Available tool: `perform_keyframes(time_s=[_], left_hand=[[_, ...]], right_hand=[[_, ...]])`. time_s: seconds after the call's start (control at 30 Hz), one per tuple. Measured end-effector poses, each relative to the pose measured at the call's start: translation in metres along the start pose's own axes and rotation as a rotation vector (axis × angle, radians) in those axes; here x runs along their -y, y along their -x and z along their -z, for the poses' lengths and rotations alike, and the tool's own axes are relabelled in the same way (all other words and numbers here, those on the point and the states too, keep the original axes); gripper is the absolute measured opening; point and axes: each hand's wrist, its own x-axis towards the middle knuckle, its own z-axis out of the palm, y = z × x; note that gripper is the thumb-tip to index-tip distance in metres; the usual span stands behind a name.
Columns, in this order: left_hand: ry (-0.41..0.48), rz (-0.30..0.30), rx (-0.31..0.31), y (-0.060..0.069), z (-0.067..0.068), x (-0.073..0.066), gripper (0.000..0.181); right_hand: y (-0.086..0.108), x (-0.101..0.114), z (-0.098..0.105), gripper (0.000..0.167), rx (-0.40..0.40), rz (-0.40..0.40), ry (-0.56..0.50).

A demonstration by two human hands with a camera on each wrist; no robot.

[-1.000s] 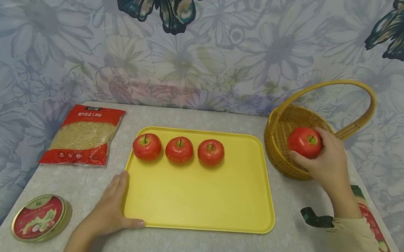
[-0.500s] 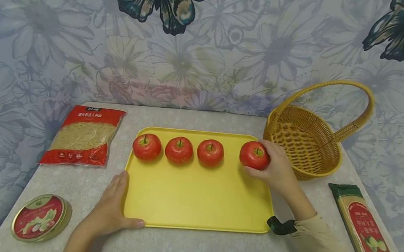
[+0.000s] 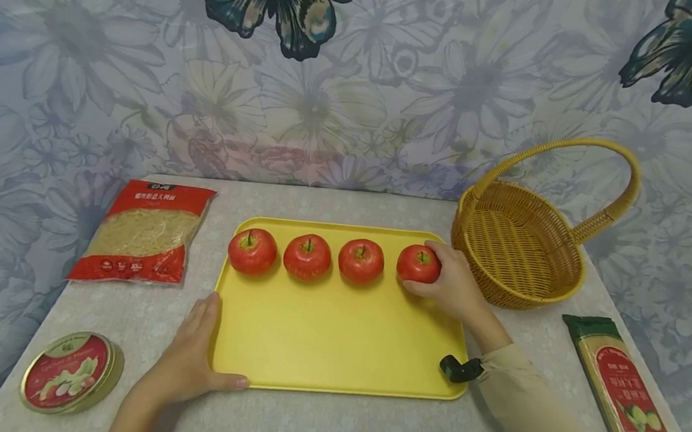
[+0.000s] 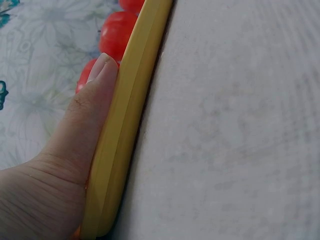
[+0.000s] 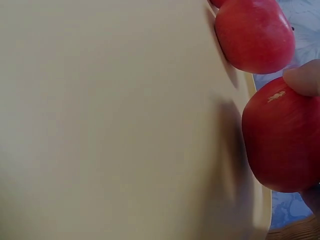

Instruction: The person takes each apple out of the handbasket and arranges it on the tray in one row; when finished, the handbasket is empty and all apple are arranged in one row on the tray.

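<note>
Four-sided and yellow, the tray (image 3: 335, 338) lies flat on the table. My right hand (image 3: 456, 285) grips a red apple (image 3: 419, 263) between thumb and fingers at the tray's back right. The right wrist view shows this apple (image 5: 282, 142) close over the tray's edge; whether it touches the tray I cannot tell. To its left, a left apple (image 3: 252, 252), a middle apple (image 3: 307, 257) and a right apple (image 3: 361, 262) stand in a row, stems up. My left hand (image 3: 186, 353) rests against the tray's near left corner, its thumb (image 4: 82, 112) along the rim.
A wicker basket (image 3: 519, 248) with a tall handle stands right of the tray, nothing inside it. A long pasta packet (image 3: 632, 406) lies at the right. At the left are a red pasta bag (image 3: 143, 232) and a round tin (image 3: 69, 374).
My right hand has brought the apple left out of the basket to the tray's back right, and lower in the last half second. The left hand has stayed at the tray's corner.
</note>
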Motion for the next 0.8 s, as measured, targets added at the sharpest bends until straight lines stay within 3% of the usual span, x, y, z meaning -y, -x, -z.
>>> perform_keyframes(time_s=[0.8], left_hand=[[0.006, 0.005, 0.000, -0.0041, -0.0034, 0.0028, 0.156]], right_hand=[[-0.0044, -0.0015, -0.0079, 0.103, 0.042, -0.035, -0.004]])
